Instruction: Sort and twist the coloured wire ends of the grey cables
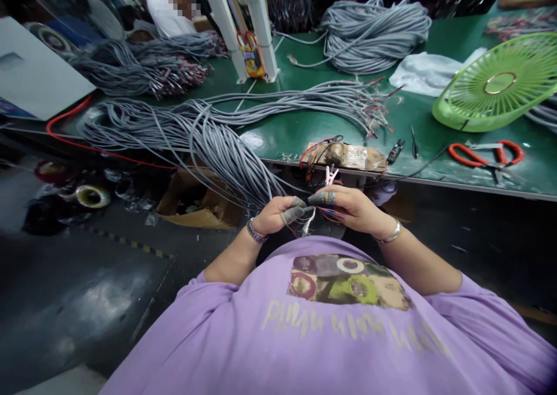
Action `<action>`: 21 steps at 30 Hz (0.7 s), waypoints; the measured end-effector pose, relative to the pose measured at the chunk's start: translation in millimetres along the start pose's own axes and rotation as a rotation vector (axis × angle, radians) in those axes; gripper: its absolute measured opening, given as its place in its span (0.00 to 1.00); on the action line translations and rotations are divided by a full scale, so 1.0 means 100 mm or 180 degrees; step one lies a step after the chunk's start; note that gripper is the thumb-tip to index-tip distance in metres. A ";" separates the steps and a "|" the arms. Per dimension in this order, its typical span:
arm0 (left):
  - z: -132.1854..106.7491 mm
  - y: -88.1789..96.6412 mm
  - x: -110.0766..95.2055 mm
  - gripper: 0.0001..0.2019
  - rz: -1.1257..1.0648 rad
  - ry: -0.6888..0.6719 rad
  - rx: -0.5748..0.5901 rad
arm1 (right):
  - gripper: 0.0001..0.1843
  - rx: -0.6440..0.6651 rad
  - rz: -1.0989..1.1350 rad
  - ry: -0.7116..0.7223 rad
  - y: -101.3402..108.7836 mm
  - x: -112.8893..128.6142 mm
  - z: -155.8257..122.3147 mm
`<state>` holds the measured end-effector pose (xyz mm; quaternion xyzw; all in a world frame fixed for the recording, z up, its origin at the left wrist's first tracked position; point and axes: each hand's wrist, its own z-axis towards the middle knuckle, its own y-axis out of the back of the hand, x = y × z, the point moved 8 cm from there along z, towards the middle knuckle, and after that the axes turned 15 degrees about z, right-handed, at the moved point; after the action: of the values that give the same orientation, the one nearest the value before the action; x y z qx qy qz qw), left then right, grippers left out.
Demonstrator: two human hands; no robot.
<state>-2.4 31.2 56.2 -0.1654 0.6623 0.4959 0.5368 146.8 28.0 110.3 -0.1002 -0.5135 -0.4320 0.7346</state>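
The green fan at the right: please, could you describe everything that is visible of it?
The green fan looks plastic and round, with ribs radiating around a hub ringed in copper colour. It leans tilted above the table, reaching the picture edge; its base is hidden. White sheeting lies beside it; contact is unclear.

upside-down lettering (348, 328) on purple shirt (243, 348), no words readable
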 end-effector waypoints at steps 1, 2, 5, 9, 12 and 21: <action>-0.01 0.00 0.00 0.25 0.0003 0.0000 0.0051 | 0.14 0.0042 -0.0150 0.0066 -0.02 0.01 0.00; -0.01 0.00 0.00 0.26 0.0022 -0.0005 0.0136 | 0.13 0.0070 -0.0231 0.0085 -0.04 0.01 0.00; 0.00 -0.07 -0.04 0.27 0.0120 -0.0131 0.0555 | 0.14 0.0233 -0.0103 0.0000 -0.09 0.00 -0.01; 0.02 -0.17 -0.16 0.25 0.0222 -0.0407 0.0998 | 0.19 -0.0140 0.0332 -0.0667 0.02 -0.25 -0.04; 0.02 -0.17 -0.19 0.23 0.0143 -0.0430 0.0985 | 0.22 -0.1557 0.0469 -0.1244 0.42 -0.51 -0.27; 0.07 -0.14 -0.10 0.23 0.0364 -0.0334 0.0627 | 0.36 -0.0370 0.1508 -0.2059 0.04 -0.51 -0.36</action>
<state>15.3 27.4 58.3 -0.0477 0.6871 0.4662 0.5553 169.2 36.4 51.9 -0.3879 -0.6556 -0.2252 0.6075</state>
